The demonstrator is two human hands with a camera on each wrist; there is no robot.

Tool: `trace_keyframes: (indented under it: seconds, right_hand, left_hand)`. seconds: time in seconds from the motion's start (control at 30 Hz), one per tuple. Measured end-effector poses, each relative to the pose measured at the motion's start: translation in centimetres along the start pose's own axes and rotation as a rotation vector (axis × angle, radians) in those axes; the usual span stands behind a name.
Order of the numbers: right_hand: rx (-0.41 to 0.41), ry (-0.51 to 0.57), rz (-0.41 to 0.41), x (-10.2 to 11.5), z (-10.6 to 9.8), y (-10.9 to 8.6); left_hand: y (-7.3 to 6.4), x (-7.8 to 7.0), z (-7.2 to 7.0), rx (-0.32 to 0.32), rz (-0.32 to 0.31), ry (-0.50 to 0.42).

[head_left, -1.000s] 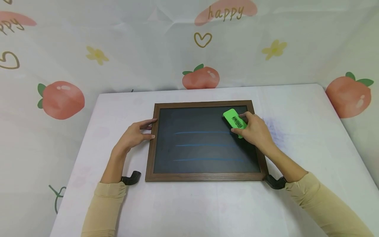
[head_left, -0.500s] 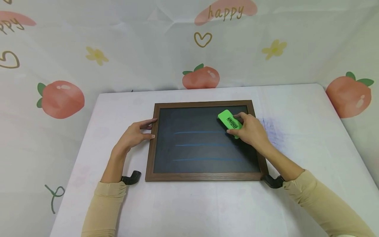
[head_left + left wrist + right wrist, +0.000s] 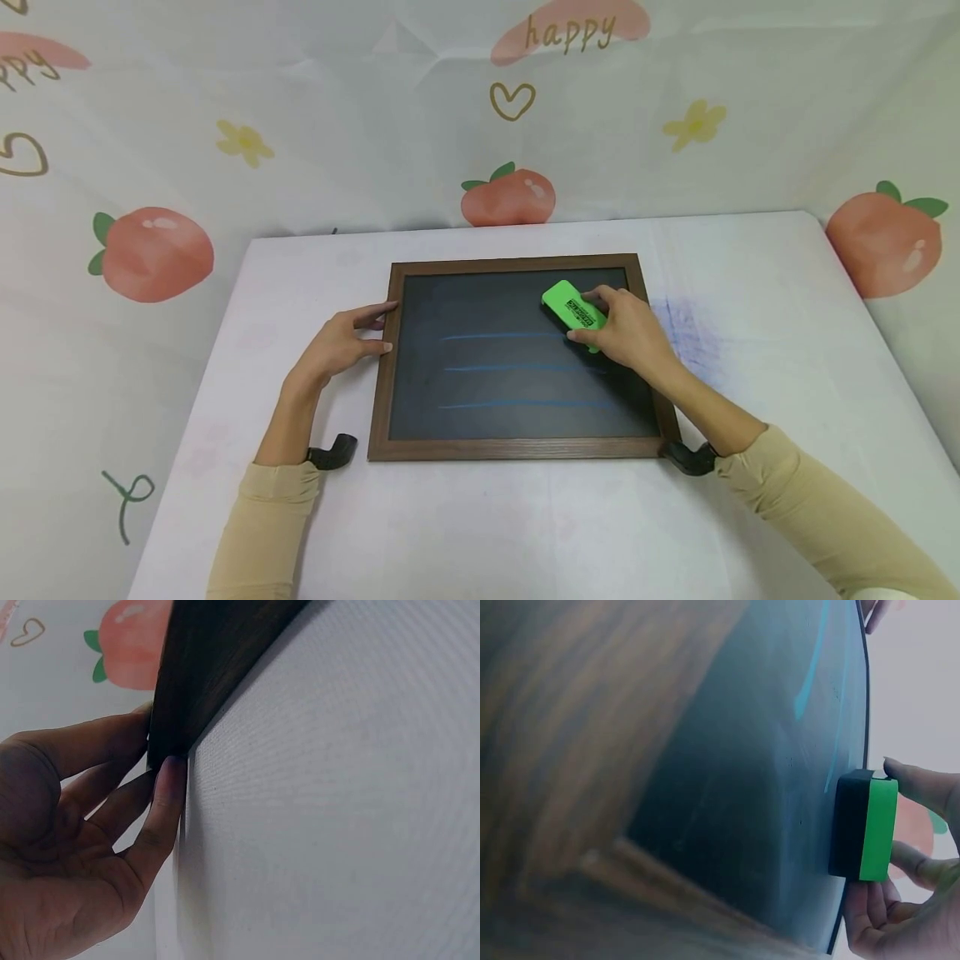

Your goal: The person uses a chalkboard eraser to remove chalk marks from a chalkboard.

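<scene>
A small blackboard (image 3: 487, 304) in a brown wooden frame lies on the white table, with three blue chalk lines across it. My right hand (image 3: 633, 333) grips a green eraser (image 3: 574, 308) with a dark underside between thumb and fingers. In the right wrist view the eraser (image 3: 866, 825) sits against the board's surface, at the right end of the top line as the head view has it. At the board's left edge my left hand (image 3: 341, 340) touches the frame with fairly straight fingers. The left wrist view shows its fingertips (image 3: 171, 776) against the dark frame edge (image 3: 202, 667).
A purple-blue smudge (image 3: 686, 337) marks the table right of the board. Black wrist mounts (image 3: 333, 452) jut from both wrists near the board's lower corners. A patterned cloth backdrop (image 3: 360, 142) rises behind the table.
The right hand has slid the eraser leftward over the board, and slightly toward the person. The left hand and the board have kept their place.
</scene>
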State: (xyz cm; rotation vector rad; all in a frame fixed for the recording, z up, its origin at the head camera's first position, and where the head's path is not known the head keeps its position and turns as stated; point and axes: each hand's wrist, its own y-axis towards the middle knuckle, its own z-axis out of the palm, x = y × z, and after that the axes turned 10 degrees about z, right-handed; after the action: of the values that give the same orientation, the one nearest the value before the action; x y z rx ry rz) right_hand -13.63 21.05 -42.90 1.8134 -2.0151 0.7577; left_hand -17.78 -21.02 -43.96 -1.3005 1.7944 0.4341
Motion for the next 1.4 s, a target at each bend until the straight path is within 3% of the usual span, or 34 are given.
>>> trace_keyframes:
  seconds: [0.27, 0.63, 1.4]
  right_hand:
    - [0.024, -0.013, 0.015, 0.8, 0.7, -0.1]
    - [0.039, -0.033, -0.031, 2.2, 1.7, -0.1]
    - [0.13, 0.02, -0.061, 4.5, 3.1, 0.9]
  left_hand:
    - [0.0, 0.2, 0.1, -0.008, 0.012, 0.011]
    - [-0.1, 0.3, 0.2, -0.01, 0.011, 0.009]
    - [0.0, 0.2, 0.0, -0.017, 0.014, 0.005]
